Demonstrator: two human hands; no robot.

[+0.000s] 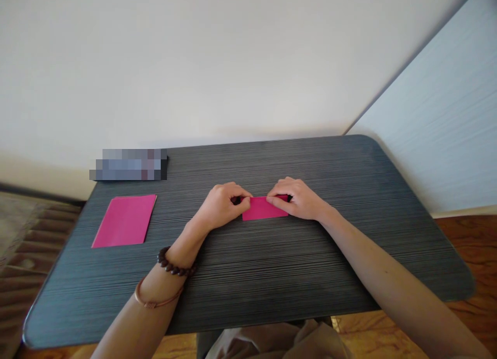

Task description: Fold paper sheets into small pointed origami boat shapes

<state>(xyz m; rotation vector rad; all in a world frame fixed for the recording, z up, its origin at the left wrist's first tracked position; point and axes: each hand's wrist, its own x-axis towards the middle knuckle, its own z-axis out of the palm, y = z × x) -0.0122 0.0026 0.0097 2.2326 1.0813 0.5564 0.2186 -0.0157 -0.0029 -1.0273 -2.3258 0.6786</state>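
A small folded strip of pink paper (262,209) lies at the middle of the dark striped table (272,276). My left hand (219,204) pinches its left end with curled fingers. My right hand (301,198) pinches its right end, fingers pressed down along the top edge. Both hands rest on the tabletop. Beaded and cord bracelets circle my left wrist.
A stack of pink paper sheets (125,220) lies flat near the table's left side. A blurred dark object (130,164) sits at the back left corner. A wall runs behind the table and a pale panel (438,126) stands to the right.
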